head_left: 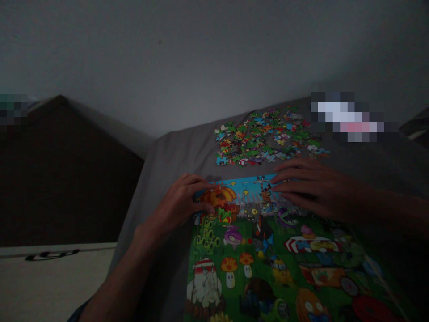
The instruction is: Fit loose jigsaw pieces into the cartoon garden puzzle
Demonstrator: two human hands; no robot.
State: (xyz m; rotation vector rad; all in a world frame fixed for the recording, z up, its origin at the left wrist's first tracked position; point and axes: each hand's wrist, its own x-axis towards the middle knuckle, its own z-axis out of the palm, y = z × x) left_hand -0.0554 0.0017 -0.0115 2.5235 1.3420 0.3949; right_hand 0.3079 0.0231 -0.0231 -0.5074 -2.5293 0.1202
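A colourful jigsaw picture (231,250) with cartoon plants and zombies lies in front of me; I cannot tell how much of it is joined pieces. My left hand (187,197) rests at its upper left corner, thumb and forefinger apart on either side of the pumpkin drawing. Over the upper right part, my right hand (308,181) is stretched out flat, fingers spread and tips touching the blue top strip. It hides the picture's upper right corner. No loose piece shows in either hand. Just beyond the picture lie many loose jigsaw pieces (248,138), spread in a flat heap.
Everything lies on a grey cloth surface (181,152) against a pale wall (187,67). A blurred-out white and pink object (348,116) is at the back right. To the left stand a dark panel (60,179) and a light surface (50,281) with a dark curled mark. The light is dim.
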